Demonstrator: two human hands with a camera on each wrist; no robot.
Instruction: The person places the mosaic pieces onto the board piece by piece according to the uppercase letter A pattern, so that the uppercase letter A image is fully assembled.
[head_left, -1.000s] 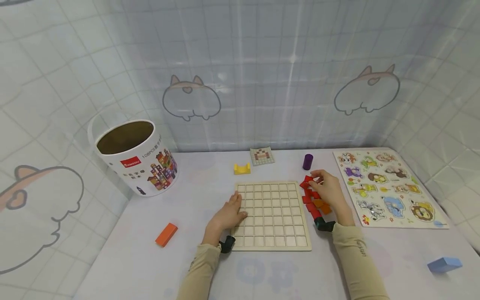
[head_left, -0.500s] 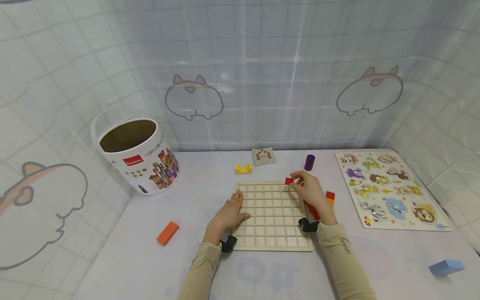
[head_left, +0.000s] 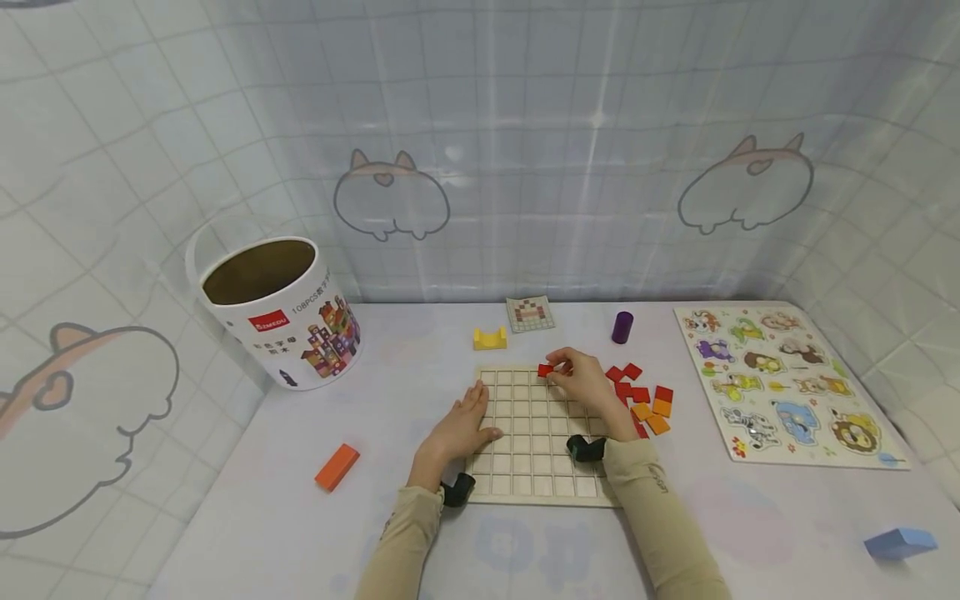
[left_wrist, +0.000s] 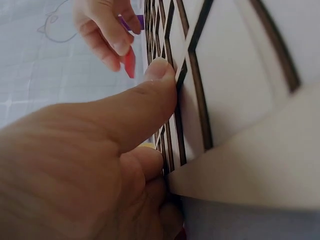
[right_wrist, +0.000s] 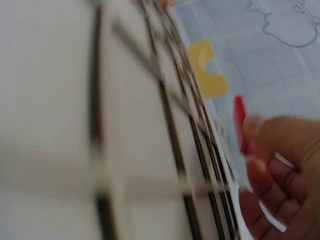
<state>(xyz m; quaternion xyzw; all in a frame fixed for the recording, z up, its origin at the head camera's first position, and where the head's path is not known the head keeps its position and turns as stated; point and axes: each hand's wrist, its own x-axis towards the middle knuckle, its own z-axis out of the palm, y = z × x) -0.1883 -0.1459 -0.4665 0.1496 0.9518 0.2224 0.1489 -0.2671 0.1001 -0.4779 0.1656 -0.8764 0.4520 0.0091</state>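
Observation:
A pale wooden grid board (head_left: 519, 467) lies on the table in the head view. My right hand (head_left: 588, 385) is over the board's far part, pinching a thin red square tile (head_left: 546, 370) between thumb and fingertips. The right wrist view shows this red tile (right_wrist: 240, 122) edge-on, held off the grid. My left hand (head_left: 456, 427) rests along the board's left edge, fingers stretched forward and thumb on the grid. Close up in the left wrist view, the left thumb (left_wrist: 145, 100) touches the board. Loose red tiles (head_left: 623, 390) and orange tiles (head_left: 657, 424) lie right of the board.
A small pattern card (head_left: 530, 314), a yellow arch block (head_left: 490, 339) and a purple cylinder (head_left: 622, 327) stand behind the board. Left are a white bucket (head_left: 288, 333) and an orange block (head_left: 337, 467). Right are an animal puzzle board (head_left: 787, 383) and a blue block (head_left: 900, 543).
My right hand has taken a red tile from the pile and carried it left over the board's far rows. My left hand stays on the board's left edge.

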